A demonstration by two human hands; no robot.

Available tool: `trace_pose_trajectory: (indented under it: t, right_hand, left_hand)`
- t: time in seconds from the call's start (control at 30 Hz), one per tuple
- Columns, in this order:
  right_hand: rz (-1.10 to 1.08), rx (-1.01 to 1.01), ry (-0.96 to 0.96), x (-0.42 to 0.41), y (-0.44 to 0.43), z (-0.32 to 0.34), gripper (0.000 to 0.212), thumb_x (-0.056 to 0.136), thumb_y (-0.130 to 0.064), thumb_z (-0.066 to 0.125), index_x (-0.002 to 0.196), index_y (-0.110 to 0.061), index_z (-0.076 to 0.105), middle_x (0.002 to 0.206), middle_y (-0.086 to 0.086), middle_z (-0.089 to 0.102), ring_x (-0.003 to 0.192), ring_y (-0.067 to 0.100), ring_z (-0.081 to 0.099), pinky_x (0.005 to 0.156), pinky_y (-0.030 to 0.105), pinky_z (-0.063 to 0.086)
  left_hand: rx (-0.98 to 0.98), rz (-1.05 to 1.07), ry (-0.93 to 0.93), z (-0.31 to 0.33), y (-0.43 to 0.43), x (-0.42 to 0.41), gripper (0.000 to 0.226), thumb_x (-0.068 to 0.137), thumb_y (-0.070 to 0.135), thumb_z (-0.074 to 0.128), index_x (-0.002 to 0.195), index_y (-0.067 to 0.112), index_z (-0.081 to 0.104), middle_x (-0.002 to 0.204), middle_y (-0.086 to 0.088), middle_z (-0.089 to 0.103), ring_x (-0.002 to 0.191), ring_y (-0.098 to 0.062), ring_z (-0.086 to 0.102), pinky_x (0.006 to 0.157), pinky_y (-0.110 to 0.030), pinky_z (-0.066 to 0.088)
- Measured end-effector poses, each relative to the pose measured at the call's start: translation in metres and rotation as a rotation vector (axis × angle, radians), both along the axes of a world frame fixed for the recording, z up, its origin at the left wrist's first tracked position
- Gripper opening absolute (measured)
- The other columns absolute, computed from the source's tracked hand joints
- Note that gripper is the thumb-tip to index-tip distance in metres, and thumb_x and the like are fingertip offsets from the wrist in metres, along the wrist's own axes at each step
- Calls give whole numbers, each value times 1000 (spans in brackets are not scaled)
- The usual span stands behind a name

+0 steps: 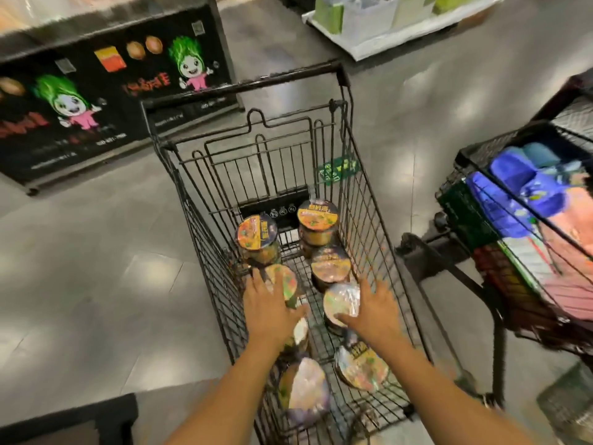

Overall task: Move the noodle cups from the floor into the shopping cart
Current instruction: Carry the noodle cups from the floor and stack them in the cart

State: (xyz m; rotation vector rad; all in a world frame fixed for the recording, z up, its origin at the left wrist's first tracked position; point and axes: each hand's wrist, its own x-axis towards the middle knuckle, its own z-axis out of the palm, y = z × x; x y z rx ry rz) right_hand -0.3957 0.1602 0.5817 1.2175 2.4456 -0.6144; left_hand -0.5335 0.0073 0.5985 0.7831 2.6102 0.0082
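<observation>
A black wire shopping cart (279, 162) stands in front of me on the grey floor. Several noodle cups stand inside it, among them two orange-lidded ones (256, 236) (317, 216) at the far end and two (303, 390) (361, 367) close to me. My left hand (269, 305) is down in the cart, wrapped around a cup with a colourful lid (285, 284). My right hand (373, 311) grips a silvery-lidded cup (340, 301) from its right side. Both held cups are blurred. No cup shows on the floor.
A second cart (529, 220) loaded with blue and red goods stands close on the right. On the left is a black display stand (96, 91) with cartoon figures. A pallet of green and white packs (385, 24) lies ahead. A dark object (80, 419) sits bottom left.
</observation>
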Motion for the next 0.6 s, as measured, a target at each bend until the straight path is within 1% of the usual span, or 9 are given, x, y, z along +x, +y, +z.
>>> trace_pose_trajectory:
  t: [0.07,0.1,0.2,0.3,0.33,0.4,0.43,0.53,0.6]
  right_hand:
    - [23,-6,-46,41,-16,-4,103,80,-70,56,154,-19,6,155,21,16,143,36,16,114,41,21]
    - [29,-9,-67,61,-23,-5,102,80,-71,53,154,-19,6,155,20,18,143,34,17,114,40,21]
    - [20,-7,-131,107,-37,-2,98,80,-71,52,153,-20,12,153,19,23,141,34,23,112,41,24]
    - [-44,-3,-133,144,-47,2,90,83,-69,49,152,-20,18,150,18,26,136,35,28,109,41,29]
    - [-81,0,-133,155,-51,2,90,83,-71,47,151,-20,20,150,17,26,136,34,28,109,41,29]
    - [-183,7,-137,175,-61,2,88,82,-74,44,149,-20,25,149,16,27,135,33,28,109,41,28]
    - [-244,11,-141,184,-68,3,87,82,-74,44,149,-20,27,148,14,28,135,32,28,109,40,28]
    - [-470,-15,-155,210,-102,2,89,82,-71,48,150,-20,21,152,14,23,138,32,25,111,41,26]
    - [-649,-51,-157,224,-134,0,91,83,-71,48,152,-22,16,154,14,21,140,32,24,112,41,26]
  left_hand:
    - [-24,-59,-37,-2,-8,41,93,85,76,38,155,26,4,161,-18,4,147,-36,2,119,-46,9]
    - [-48,-99,-61,-5,-12,59,92,86,76,38,155,25,6,161,-17,3,148,-36,1,120,-48,10]
    - [-125,-265,-108,-14,-20,103,94,86,75,39,155,24,4,161,-17,-6,147,-38,-8,119,-54,6]
    - [-197,-474,-175,-17,-14,126,95,86,76,39,156,24,2,160,-17,-11,146,-39,-11,117,-53,-2]
    - [-179,-544,-174,-16,-10,131,93,86,75,38,156,23,5,160,-18,-9,147,-41,-8,117,-53,-1]
    - [-65,-711,-81,-17,-2,138,87,87,74,35,154,19,22,159,-20,1,145,-46,12,115,-58,13]
    - [-25,-789,-45,-18,1,140,85,88,72,34,153,18,25,159,-19,4,143,-47,17,113,-59,18]
    - [-159,-996,-118,-23,3,148,88,90,69,37,156,24,1,160,-19,-10,147,-39,-5,117,-53,3]
    - [-166,-1107,-85,-22,2,155,92,88,72,36,155,23,-4,160,-17,-11,147,-38,-8,117,-51,-2]
